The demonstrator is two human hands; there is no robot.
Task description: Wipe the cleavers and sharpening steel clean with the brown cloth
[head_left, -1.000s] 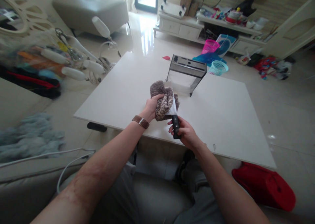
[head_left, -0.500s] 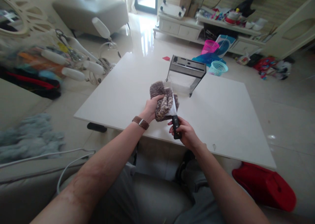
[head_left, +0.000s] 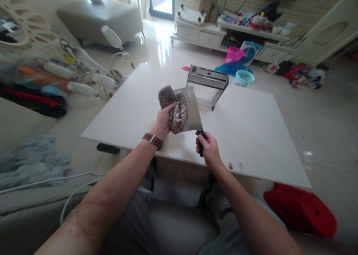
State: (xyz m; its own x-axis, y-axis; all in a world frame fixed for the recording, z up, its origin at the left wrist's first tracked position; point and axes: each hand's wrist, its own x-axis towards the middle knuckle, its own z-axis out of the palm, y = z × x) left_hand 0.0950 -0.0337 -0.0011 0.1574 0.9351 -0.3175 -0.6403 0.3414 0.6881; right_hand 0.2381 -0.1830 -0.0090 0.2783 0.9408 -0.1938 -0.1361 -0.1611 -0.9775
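Observation:
My left hand (head_left: 165, 120) is closed on a bunched brown and beige fluffy cloth (head_left: 178, 115). The cloth lies against the left part of a wide cleaver blade (head_left: 194, 109). Fingers of my right hand (head_left: 209, 147) wrap round the cleaver's black handle (head_left: 200, 143), with the blade pointing away from me. Both are held over the near part of a white table (head_left: 125, 109). Behind the blade, a grey and black knife block (head_left: 208, 77) stands on the table.
Two small items, one of them a yellow and dark sticker (head_left: 230, 165), lie at the table's near edge. A red shape (head_left: 185, 68) is at the far edge. Beyond are a teal basket (head_left: 243, 78) and a pink basket (head_left: 234, 55). A red object (head_left: 302, 210) is at the lower right.
My left hand and the cloth have moved left, off part of the blade. The blade now shows its broad flat face, where before it was mostly covered and seen narrow.

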